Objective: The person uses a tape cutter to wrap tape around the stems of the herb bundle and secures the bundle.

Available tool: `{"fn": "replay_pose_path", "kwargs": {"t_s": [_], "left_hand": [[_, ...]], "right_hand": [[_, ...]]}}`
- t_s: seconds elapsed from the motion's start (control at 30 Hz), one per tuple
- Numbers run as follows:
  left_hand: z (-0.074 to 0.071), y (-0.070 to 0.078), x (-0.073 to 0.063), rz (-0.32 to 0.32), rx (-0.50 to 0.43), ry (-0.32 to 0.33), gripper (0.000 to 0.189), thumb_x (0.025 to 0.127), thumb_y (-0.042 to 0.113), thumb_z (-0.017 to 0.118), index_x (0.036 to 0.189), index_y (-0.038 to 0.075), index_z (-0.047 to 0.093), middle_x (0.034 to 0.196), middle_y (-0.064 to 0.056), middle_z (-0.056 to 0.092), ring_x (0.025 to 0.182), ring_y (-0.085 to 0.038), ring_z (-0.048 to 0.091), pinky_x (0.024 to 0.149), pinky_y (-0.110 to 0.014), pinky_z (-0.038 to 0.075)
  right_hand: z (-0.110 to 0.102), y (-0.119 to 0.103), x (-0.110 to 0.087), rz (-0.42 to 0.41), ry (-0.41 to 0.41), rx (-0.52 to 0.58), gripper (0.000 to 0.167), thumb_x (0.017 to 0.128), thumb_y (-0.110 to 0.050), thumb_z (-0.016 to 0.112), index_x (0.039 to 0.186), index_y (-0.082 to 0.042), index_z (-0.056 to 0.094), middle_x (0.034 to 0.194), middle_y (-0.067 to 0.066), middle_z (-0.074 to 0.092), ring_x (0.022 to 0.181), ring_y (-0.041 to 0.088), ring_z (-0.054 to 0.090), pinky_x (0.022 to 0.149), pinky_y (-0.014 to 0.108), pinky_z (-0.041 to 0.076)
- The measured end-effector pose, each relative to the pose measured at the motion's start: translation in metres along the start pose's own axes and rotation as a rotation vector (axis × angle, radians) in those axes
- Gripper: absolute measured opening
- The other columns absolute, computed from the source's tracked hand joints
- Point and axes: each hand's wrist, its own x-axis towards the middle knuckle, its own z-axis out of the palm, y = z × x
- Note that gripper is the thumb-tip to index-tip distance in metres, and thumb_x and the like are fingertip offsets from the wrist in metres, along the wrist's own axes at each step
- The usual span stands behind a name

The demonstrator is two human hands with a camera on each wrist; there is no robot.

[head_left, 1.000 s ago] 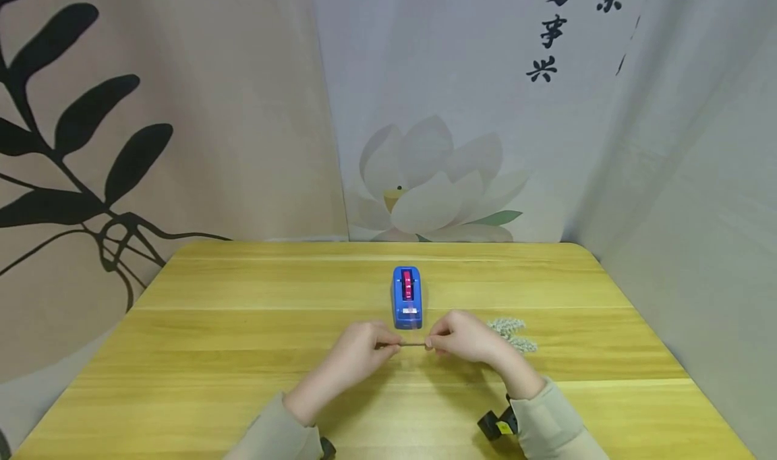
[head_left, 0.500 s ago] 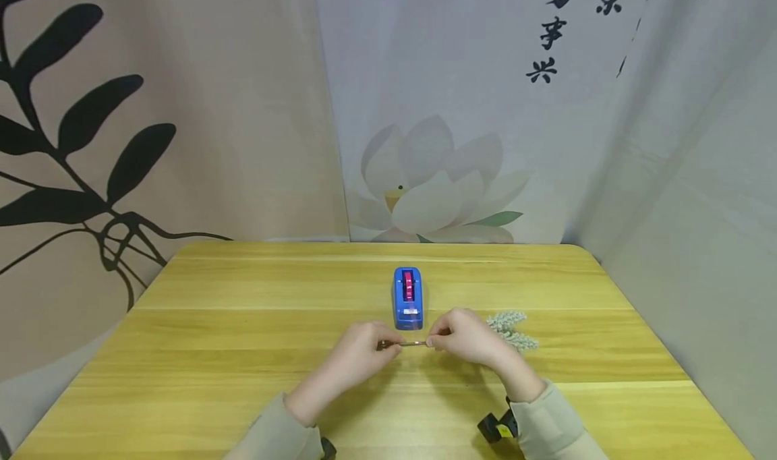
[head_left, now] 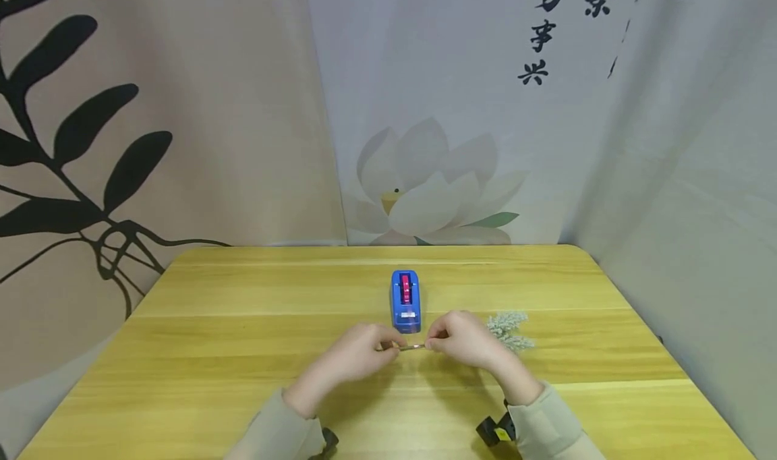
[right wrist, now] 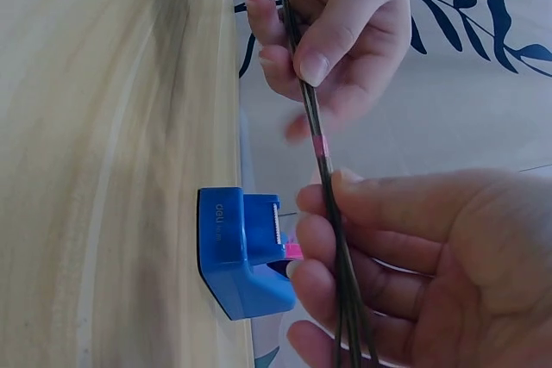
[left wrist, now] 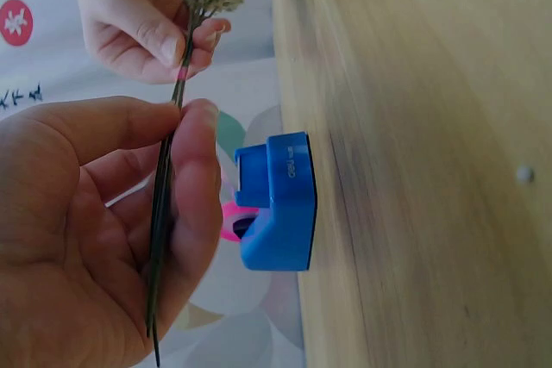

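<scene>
A small bunch of thin dark stems [left wrist: 162,187] with pale green-white flower heads [head_left: 508,329] stretches between my two hands above the table. My left hand [head_left: 365,349] pinches the stems toward their bare ends, thumb against the fingers. Nearer the flower heads, my right hand [head_left: 464,338] holds the same bunch between thumb and fingers. A short pink-tinted band of tape [right wrist: 321,146] circles the stems in the gap between the hands. Just beyond the hands stands a blue tape dispenser [head_left: 405,305] with a pink roll [head_left: 406,289] in it.
The wooden table [head_left: 243,338] reaches back to a printed curtain [head_left: 437,109] with a lotus and dark leaves. A small pale round bit [left wrist: 525,175] lies on the tabletop. Dark wrist camera mounts [head_left: 496,431] sit by the sleeves.
Both hands keep nearly the same place. The left fingers shift slightly on the stems, which turn a little, and a shiny patch shows between the hands. The head view shifts slightly.
</scene>
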Motion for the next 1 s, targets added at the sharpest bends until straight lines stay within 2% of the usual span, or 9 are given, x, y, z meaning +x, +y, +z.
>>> {"fn": "replay_pose_path", "kwargs": {"t_s": [0.13,0.23,0.43,0.6,0.77,0.9,1.0], "left_hand": [[-0.001,-0.004,0.001,-0.041,-0.088,-0.056,0.023,0.093,0.009,0.062,0.115,0.009,0.067,0.078,-0.003,0.064,0.049,-0.02,0.06,0.043,-0.025,0.046],[-0.002,-0.007,0.001,-0.051,-0.113,-0.067,0.022,0.093,0.01,0.061,0.114,0.009,0.069,0.078,-0.004,0.065,0.046,-0.018,0.057,0.042,-0.024,0.044],[0.0,-0.01,0.002,-0.012,-0.074,-0.065,0.02,0.094,0.012,0.06,0.107,0.004,0.072,0.078,-0.001,0.066,0.049,-0.007,0.049,0.046,-0.023,0.043],[0.003,-0.01,0.002,-0.025,-0.064,-0.049,0.022,0.098,0.014,0.055,0.105,0.002,0.072,0.073,-0.002,0.064,0.049,-0.006,0.044,0.046,-0.022,0.038],[0.003,-0.01,0.002,-0.022,-0.051,-0.032,0.02,0.098,0.011,0.056,0.103,0.003,0.073,0.073,-0.001,0.064,0.049,-0.005,0.041,0.045,-0.021,0.034],[0.003,-0.011,0.002,-0.006,-0.048,-0.028,0.018,0.096,0.007,0.058,0.103,0.003,0.074,0.077,-0.002,0.067,0.05,-0.004,0.04,0.046,-0.02,0.034],[0.003,-0.011,0.002,-0.008,-0.055,-0.02,0.019,0.095,0.006,0.059,0.105,0.003,0.074,0.087,-0.004,0.07,0.049,-0.004,0.04,0.045,-0.019,0.034]], "right_hand": [[0.003,0.001,0.002,-0.019,0.002,-0.004,0.009,0.088,-0.011,0.07,0.081,-0.007,0.074,0.073,-0.006,0.065,0.06,0.009,0.05,0.054,0.026,0.043],[0.004,0.002,0.003,-0.014,0.003,-0.006,0.009,0.088,-0.011,0.07,0.081,-0.009,0.074,0.074,-0.007,0.065,0.061,0.01,0.051,0.056,0.027,0.044],[0.004,0.002,0.004,0.0,0.0,-0.015,0.007,0.086,-0.011,0.072,0.079,-0.011,0.073,0.074,-0.008,0.065,0.062,0.009,0.052,0.058,0.027,0.046],[0.004,0.003,0.005,0.01,0.006,-0.035,0.008,0.084,-0.012,0.074,0.077,-0.013,0.072,0.073,-0.008,0.065,0.063,0.009,0.053,0.058,0.028,0.047],[0.005,0.004,0.006,0.008,0.01,-0.049,0.009,0.084,-0.012,0.074,0.076,-0.014,0.071,0.072,-0.009,0.064,0.062,0.009,0.052,0.058,0.028,0.046],[0.005,0.006,0.006,0.002,0.006,-0.042,0.009,0.083,-0.013,0.074,0.076,-0.016,0.071,0.072,-0.011,0.064,0.062,0.008,0.053,0.059,0.027,0.046],[0.005,0.008,0.007,-0.008,-0.001,-0.025,0.006,0.084,-0.014,0.073,0.078,-0.014,0.072,0.074,-0.01,0.065,0.063,0.007,0.053,0.059,0.027,0.046]]}}
